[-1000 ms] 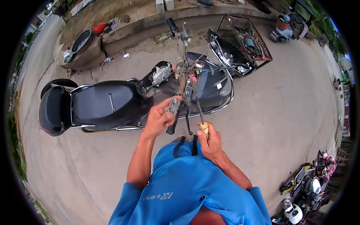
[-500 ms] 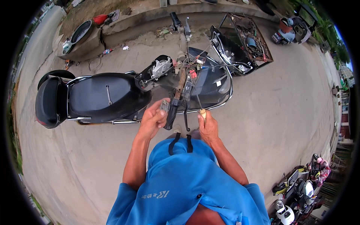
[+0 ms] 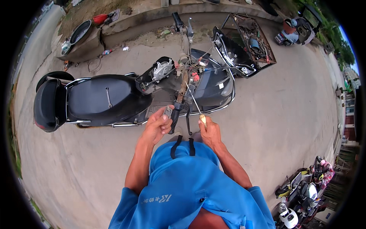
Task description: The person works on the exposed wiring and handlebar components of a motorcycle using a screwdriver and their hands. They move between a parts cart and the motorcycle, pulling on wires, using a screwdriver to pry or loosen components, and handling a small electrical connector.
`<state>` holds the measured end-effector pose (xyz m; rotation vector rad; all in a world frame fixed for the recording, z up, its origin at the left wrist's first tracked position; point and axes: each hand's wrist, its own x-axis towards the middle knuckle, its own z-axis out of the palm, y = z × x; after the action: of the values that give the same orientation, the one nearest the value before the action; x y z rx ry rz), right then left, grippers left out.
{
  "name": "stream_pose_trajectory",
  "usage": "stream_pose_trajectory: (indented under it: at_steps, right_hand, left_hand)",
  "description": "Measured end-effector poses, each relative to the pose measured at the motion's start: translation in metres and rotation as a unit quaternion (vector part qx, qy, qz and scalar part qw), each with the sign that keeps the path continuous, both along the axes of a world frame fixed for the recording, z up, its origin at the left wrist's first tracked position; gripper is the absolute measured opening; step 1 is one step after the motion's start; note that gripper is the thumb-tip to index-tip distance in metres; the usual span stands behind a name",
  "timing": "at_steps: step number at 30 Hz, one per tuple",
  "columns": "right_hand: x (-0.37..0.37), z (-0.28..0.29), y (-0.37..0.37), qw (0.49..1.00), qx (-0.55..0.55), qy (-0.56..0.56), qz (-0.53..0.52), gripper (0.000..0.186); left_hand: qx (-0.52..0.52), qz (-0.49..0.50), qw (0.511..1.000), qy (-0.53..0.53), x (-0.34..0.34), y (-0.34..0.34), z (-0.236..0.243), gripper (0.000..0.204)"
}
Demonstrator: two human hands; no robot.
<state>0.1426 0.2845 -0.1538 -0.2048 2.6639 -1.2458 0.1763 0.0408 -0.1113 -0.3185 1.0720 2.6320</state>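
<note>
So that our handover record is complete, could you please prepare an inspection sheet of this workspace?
Surface: grey concrete ground, with a scooter standing on it.
Work items: small grey part; screwdriver-like tool with a yellowish handle.
Clutter: wrench on the scooter's seat; metal-framed tray of mixed items beyond.
Hands: left hand pinches the part; right hand grips the tool's handle.
Cables: exposed wiring around the handlebar's middle.
Surroundings: parked two-wheelers, lower right; basin, upper left.

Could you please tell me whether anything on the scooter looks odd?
Yes: tangled wires lie exposed around the bare, rusty-looking handlebar, where covers would usually sit, and a wrench lies loose on the seat.
</note>
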Motion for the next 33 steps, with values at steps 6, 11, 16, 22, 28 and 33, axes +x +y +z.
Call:
stream_pose_trajectory:
  at_steps: [6,11,16,22,28,33]
  right_hand:
    - [0.001,0.002,-0.003,0.999,0.015,-0.041,0.022,0.027]
    - [0.005,-0.001,-0.003,0.999,-0.036,0.03,-0.018,0.026]
    - [0.018,0.008,-0.002,0.987,-0.138,0.062,-0.062,0.027]
    - [0.009,0.012,-0.001,0.995,-0.089,0.023,-0.035,0.027]
    - [0.003,0.022,0.005,0.994,-0.106,0.001,-0.042,0.03]
    - [0.004,0.014,0.019,0.968,-0.218,0.015,-0.121,0.027]
  left_hand:
    - [0.063,0.007,0.998,-0.022,-0.002,0.0,0.0,0.053]
    - [0.058,0.0,0.998,-0.017,0.001,0.002,-0.004,0.054]
    - [0.075,-0.003,0.997,-0.023,0.007,0.0,-0.007,0.054]
    - [0.066,-0.016,0.998,-0.01,0.006,0.003,0.001,0.054]
    - [0.064,0.001,0.998,-0.025,0.01,0.002,-0.002,0.048]
    - [-0.004,0.031,0.999,-0.04,0.025,0.003,-0.006,0.064]
